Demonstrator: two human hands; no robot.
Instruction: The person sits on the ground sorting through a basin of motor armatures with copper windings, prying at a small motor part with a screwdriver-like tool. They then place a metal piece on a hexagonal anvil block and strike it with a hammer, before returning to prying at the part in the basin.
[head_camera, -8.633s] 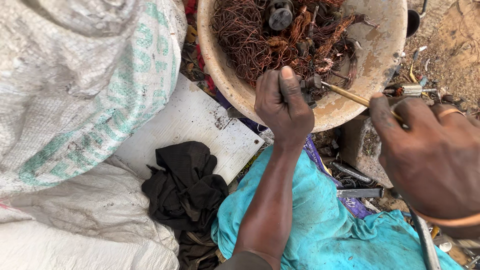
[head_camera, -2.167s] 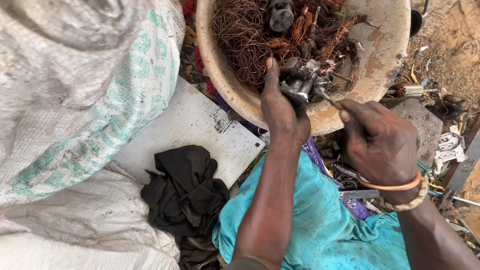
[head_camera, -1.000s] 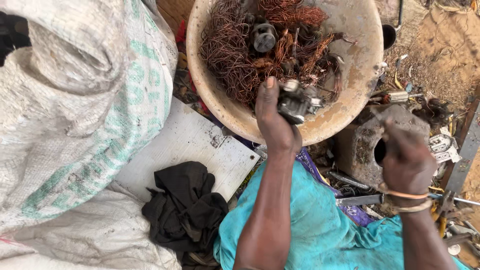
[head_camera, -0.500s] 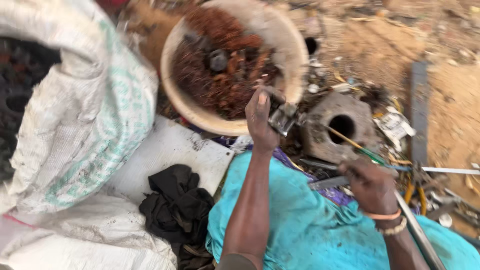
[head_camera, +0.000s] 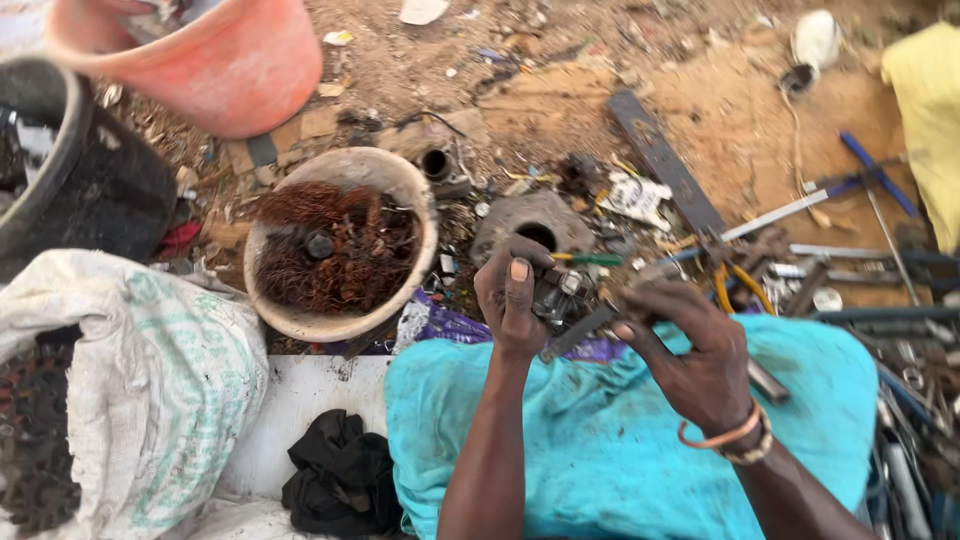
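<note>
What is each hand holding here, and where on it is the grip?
The left hand clamps a small grey metal scrap part by its left side. The right hand grips a flat metal tool near its upper end, tip against the part.

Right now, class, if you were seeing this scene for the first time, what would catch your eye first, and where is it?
At centre, the left hand grips a small metal scrap part while the right hand works at it over a turquoise cloth. To the left, a round basin holds tangled copper wire. An orange bucket stands top left, and metal tools litter the ground at right.
</note>
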